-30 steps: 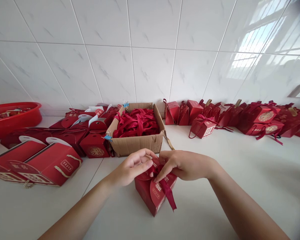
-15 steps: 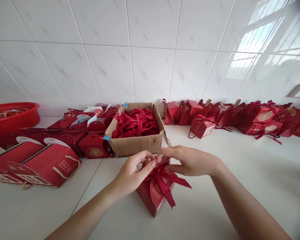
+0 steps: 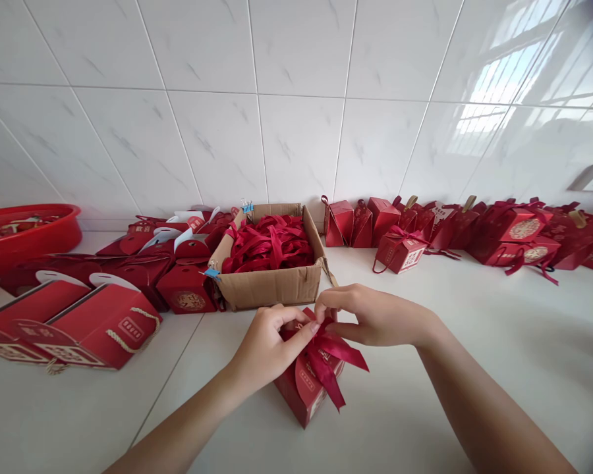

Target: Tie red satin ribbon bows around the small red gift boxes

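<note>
— Largest item?
— Desk (image 3: 499,316), one, white, its back edge against a tiled wall (image 3: 296,145).

— Stock along the back edge?
— To the right, a row of red boxes (image 3: 385,220), several with ribbon loops. To the left, a group of open-topped red boxes (image 3: 188,289), a pair with rope handles (image 3: 103,316) set forward of them.

— Containers?
— Red basin (image 3: 29,247), one, far left by the back edge, small items inside. Cardboard carton (image 3: 271,289), one, open, mid-desk near the back edge, filled with loose dark-red ribbons (image 3: 271,247).

— And the piece being handled?
— Gift box (image 3: 294,395), one, red, printed, curved flaps folded over the top. It sits on the desk forward of the carton, below and between the hands, one corner turned away from the back edge.

— Condition of the hands?
— Left hand (image 3: 267,345): at the box's left, thumb and forefinger pinching the bow. Right hand (image 3: 380,316): at its right, wrist arched, bent fingers touching the bow; whether they grip it, I cannot tell.

— Smallest entries?
— Satin bow (image 3: 329,375), one, dark red, atop the gift box, two tails spread toward its right side. Blue clips (image 3: 212,272), on the carton's left corners.
</note>
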### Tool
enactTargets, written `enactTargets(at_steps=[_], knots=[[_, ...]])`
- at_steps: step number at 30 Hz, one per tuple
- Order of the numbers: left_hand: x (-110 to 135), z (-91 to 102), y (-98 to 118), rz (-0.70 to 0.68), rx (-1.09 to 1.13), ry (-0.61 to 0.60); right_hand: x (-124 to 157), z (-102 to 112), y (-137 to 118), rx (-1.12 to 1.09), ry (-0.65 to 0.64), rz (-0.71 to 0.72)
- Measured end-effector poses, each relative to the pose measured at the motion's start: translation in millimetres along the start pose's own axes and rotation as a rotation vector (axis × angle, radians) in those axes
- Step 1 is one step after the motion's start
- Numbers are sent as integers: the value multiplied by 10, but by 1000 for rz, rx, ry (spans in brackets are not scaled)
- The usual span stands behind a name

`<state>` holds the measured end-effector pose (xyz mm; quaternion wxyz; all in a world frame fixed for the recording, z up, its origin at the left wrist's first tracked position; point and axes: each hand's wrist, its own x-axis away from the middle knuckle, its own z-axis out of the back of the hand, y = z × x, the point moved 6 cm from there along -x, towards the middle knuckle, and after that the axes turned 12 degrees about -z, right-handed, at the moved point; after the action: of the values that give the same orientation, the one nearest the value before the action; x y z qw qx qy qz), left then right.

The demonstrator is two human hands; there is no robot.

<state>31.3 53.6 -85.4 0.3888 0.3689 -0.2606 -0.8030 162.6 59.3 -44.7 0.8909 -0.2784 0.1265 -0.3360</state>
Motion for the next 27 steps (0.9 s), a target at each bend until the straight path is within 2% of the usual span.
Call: enactTargets(at_steps=[6, 13, 18, 20, 24, 27], knots=[[6, -15, 4, -11, -42, -40, 1, 13, 18, -18, 28, 18], [21, -12, -14, -3, -70, -57, -30, 70, 188, 43, 40, -35], [26, -15, -42, -1, -69, -62, -31, 90, 263, -8, 28, -56], [35, -14, -63, 26, 19, -45, -32, 86, 277, -43, 26, -47], [58, -27, -96, 103, 361, -5, -54, 47, 359, -64, -24, -98], [64, -23, -102, 117, 415, 1, -87, 13, 410, -30, -67, -133]])
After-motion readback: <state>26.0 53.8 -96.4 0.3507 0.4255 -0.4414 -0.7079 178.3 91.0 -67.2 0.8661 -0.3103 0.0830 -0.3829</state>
